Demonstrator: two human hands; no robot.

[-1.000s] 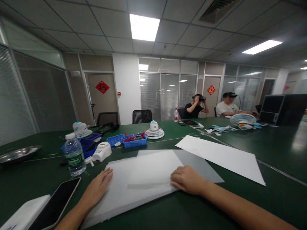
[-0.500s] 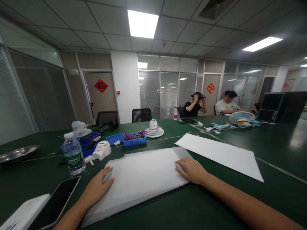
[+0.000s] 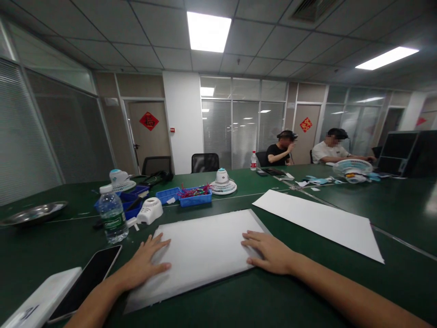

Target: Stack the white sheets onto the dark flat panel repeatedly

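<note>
A flat white sheet (image 3: 205,248) lies on the green table in front of me, with a greyish, see-through margin showing at its left and right ends and a dark edge along the front. My left hand (image 3: 148,259) rests on its left end, fingers spread. On the right end lies my right hand (image 3: 268,250), its fingers also stretched out and apart. Neither hand is wrapped around anything. Whether the sheet is one piece or several layers, I cannot tell. To the right, a second, longer white sheet (image 3: 317,223) lies apart from my hands.
Left of me are a water bottle (image 3: 112,216), a phone (image 3: 87,282), a white box-like object (image 3: 44,296) and a metal tray (image 3: 34,213). Beyond the sheet stand a white plastic housing (image 3: 150,210), a blue bin (image 3: 195,199) of wires and a small fan (image 3: 222,183). Two people sit across the table.
My left hand has moved further onto the sheet and its fingers have spread wider. The right hand's fingers have fanned out. The sheet's far edge now looks straighter. The view has shifted slightly.
</note>
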